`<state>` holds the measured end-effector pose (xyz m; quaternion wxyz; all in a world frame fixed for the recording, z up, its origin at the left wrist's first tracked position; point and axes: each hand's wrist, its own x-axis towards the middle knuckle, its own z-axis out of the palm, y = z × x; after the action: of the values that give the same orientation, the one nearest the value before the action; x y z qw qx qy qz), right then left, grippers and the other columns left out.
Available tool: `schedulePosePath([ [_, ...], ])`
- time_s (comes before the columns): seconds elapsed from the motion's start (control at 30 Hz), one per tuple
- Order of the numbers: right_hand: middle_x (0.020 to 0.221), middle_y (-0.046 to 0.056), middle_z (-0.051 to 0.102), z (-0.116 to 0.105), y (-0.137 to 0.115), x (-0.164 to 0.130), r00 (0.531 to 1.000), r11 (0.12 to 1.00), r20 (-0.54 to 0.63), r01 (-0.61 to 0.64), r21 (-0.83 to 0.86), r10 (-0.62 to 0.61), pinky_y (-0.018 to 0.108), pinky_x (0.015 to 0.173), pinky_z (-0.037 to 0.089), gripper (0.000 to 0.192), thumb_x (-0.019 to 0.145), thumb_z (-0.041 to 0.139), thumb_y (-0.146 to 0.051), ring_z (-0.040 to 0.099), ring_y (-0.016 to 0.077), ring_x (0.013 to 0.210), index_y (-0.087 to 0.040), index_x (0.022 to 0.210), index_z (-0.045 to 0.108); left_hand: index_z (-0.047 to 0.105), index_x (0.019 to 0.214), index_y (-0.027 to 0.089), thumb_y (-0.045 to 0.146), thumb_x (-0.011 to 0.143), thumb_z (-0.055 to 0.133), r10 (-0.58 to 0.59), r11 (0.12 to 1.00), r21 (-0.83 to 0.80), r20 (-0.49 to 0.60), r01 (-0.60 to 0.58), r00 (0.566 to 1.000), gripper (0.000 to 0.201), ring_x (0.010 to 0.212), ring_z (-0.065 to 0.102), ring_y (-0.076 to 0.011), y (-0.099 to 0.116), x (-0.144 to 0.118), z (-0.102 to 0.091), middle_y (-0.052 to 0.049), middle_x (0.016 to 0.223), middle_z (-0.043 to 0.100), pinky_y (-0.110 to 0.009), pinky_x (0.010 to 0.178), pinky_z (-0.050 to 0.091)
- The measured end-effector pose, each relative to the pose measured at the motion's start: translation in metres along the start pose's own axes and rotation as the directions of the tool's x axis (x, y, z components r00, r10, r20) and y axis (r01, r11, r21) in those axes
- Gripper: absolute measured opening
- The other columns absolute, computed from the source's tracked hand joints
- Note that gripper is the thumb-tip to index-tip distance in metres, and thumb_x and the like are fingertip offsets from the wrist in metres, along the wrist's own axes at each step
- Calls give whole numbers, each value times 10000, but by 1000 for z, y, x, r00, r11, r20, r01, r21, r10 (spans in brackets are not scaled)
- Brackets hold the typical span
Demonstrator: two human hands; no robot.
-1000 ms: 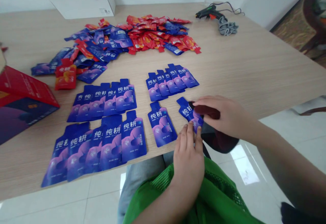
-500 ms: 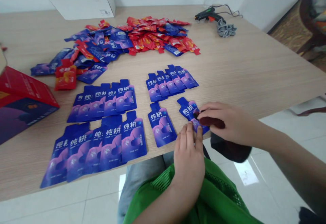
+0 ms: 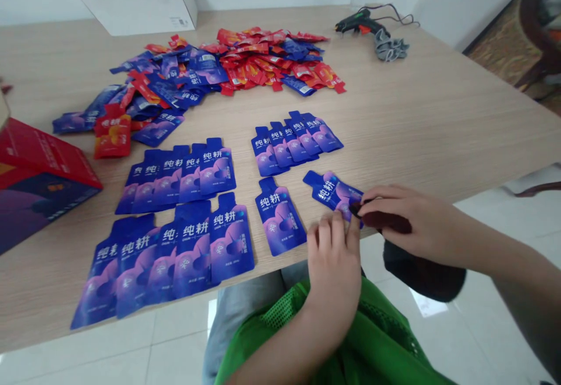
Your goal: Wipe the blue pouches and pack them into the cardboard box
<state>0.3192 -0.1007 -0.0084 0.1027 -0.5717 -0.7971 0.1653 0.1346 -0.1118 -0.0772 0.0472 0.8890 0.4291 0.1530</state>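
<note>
Blue-and-purple pouch (image 3: 328, 191) lies aslant near the table's (image 3: 403, 110) front edge; the left hand (image 3: 335, 262), fingers loosely extended, touches its lower side, while the right hand (image 3: 409, 212) grips a dark item (image 3: 423, 273) against it.

A pile (image 3: 245, 63) of red and blue packets lay on the table (image 3: 416, 110). In front of the pile, the left hand (image 3: 333, 265) touched a slanted pouch (image 3: 329, 192) with its fingertips, and the right hand (image 3: 423, 215) pinched a dark thing (image 3: 425, 274) at that pouch's lower end. Also before the pile lay three overlapping rows (image 3: 230, 242) and a lone pouch (image 3: 280, 224). Behind its left end stood a white box (image 3: 135, 8); to its right lay a glue gun (image 3: 359, 21).
</note>
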Motion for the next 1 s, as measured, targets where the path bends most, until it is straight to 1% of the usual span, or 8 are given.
schedulePosePath([
  [0.1,1270,79,644,10,5,-7,990,997,-118,-74,-19,72,472,953,511,346,827,530,-152,607,285,1137,-235,1124,687,573,1345,201,260,934,557,10,996,-85,24,-8,1000,416,1114,557,-282,4,10,-10,-125,1328,589,-487,904,506],
  [0.23,1251,66,656,14,20,-4,998,1000,-53,-18,-18,17,493,918,510,251,860,532,-170,615,292,1090,-243,1014,716,640,1159,204,231,931,525,-17,977,-214,17,20,1000,257,1134,552,-249,-5,28,-36,-65,1336,601,-473,923,489],
  [0.3,1229,53,666,10,30,-2,1000,1000,-22,18,11,-18,474,893,511,236,855,543,-170,626,274,1038,-251,986,722,606,1238,177,193,935,491,-57,982,-183,-23,52,998,324,1243,506,-267,-15,37,-43,-64,1442,548,-490,975,468],
  [0.5,1123,29,702,-10,47,2,998,993,56,28,111,-34,434,909,497,226,825,554,-166,641,251,1007,-258,941,725,549,1374,118,157,952,468,-76,994,-66,108,84,991,432,1322,466,-319,-34,46,-27,-88,1475,538,-529,1044,435],
  [0.63,1125,34,707,-14,32,7,992,998,-118,-42,37,46,425,920,487,265,800,546,-157,637,264,1045,-253,979,717,601,1332,159,187,936,535,-46,994,-93,137,60,989,403,1190,539,-314,-30,40,-20,-103,1358,604,-496,934,491],
  [0.7,1155,39,702,-10,19,11,986,1000,-165,-28,0,28,418,912,483,279,800,548,-146,622,268,1061,-243,1007,708,612,1312,153,163,925,545,-18,989,-141,124,36,992,393,1140,560,-291,-27,38,-20,-100,1298,633,-466,903,501],
  [0.87,1106,56,710,10,-7,19,997,994,-48,61,-94,-66,422,816,462,231,857,519,-124,578,266,936,-215,970,698,653,1194,105,89,911,530,-51,977,-206,37,57,998,310,1113,576,-246,-28,37,-15,-89,1248,675,-407,913,501],
  [1.0,1056,63,715,20,-6,14,998,993,-60,-12,-115,5,415,790,465,200,846,543,-117,564,264,901,-212,955,682,655,1196,129,98,922,530,-38,987,-155,38,44,999,303,1096,584,-238,-29,36,-12,-67,1260,678,-408,883,512],
])
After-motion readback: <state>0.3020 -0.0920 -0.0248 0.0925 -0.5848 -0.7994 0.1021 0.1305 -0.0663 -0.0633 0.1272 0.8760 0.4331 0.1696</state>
